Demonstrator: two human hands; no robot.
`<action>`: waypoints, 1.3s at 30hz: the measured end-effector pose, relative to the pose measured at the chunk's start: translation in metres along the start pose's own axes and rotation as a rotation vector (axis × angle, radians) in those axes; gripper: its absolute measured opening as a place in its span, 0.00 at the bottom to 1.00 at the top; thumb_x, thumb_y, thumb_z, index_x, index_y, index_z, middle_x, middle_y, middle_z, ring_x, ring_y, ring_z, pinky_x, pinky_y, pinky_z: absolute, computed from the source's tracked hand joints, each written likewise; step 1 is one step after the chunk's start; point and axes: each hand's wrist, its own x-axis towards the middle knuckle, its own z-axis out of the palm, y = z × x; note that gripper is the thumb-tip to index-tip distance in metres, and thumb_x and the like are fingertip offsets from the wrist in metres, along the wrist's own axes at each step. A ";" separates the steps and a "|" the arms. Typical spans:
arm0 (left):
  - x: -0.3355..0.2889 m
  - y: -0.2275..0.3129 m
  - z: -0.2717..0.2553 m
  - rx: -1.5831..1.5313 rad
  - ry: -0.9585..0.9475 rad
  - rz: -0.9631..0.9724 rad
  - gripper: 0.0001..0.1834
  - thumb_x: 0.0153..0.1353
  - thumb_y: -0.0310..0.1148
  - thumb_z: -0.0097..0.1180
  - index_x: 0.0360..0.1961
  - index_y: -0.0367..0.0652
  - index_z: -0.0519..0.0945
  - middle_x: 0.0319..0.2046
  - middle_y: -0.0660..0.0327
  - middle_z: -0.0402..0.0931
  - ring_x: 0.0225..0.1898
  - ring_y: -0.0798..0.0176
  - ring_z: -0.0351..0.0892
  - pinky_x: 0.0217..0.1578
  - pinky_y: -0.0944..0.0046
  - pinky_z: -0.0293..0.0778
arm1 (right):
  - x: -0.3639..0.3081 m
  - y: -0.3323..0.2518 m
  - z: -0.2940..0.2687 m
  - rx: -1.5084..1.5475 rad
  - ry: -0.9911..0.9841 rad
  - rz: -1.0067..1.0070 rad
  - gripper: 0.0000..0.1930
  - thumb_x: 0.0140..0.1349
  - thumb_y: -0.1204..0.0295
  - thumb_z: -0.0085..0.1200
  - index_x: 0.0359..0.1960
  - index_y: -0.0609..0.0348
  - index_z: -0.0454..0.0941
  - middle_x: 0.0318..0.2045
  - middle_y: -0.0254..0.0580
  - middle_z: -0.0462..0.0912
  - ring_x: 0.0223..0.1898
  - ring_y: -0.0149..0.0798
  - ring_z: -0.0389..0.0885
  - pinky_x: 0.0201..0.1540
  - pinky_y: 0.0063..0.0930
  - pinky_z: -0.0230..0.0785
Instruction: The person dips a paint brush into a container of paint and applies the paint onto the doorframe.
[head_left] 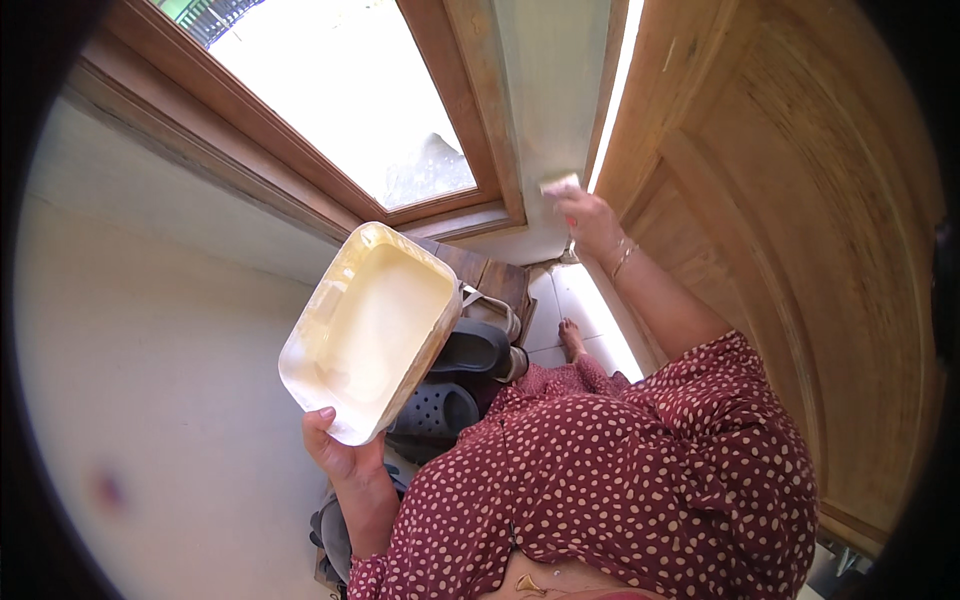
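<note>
My left hand grips the lower corner of a white rectangular plastic tub, with the thumb over its rim. The tub tilts toward me. Cream paint lies in it and smears its inner walls. My right hand is closed around a paintbrush, raised against the narrow wall strip between the window and the door. The brush's pale tip is at or close to that wall; motion blurs it, so contact is hard to tell. Most of its handle is hidden in my fingers.
A brown wooden window frame stands ahead on the left, and a carved wooden door on the right. Below the tub, dark clogs and other footwear crowd a wooden rack. My bare foot is on white floor tiles.
</note>
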 end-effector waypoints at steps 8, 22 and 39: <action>0.001 -0.002 -0.002 -0.007 0.019 -0.010 0.45 0.44 0.38 0.56 0.68 0.41 0.62 0.59 0.51 0.71 0.59 0.48 0.75 0.54 0.47 0.77 | 0.118 -0.099 -0.144 0.090 0.319 -0.202 0.15 0.53 0.82 0.56 0.43 0.55 0.84 0.36 0.44 0.85 0.31 0.46 0.82 0.35 0.33 0.76; -0.002 0.001 -0.009 0.010 -0.006 -0.015 0.44 0.44 0.37 0.56 0.67 0.39 0.62 0.60 0.51 0.71 0.61 0.48 0.72 0.59 0.49 0.73 | 0.014 -0.031 -0.018 -0.059 0.015 -0.026 0.04 0.55 0.78 0.54 0.31 0.53 0.77 0.39 0.42 0.82 0.37 0.50 0.82 0.42 0.41 0.76; -0.003 0.004 -0.006 -0.041 -0.025 0.014 0.44 0.44 0.36 0.56 0.67 0.39 0.62 0.59 0.50 0.71 0.61 0.47 0.72 0.59 0.47 0.72 | 0.070 -0.122 -0.134 -0.121 0.147 0.076 0.08 0.58 0.78 0.54 0.37 0.54 0.82 0.31 0.46 0.80 0.31 0.53 0.80 0.35 0.41 0.74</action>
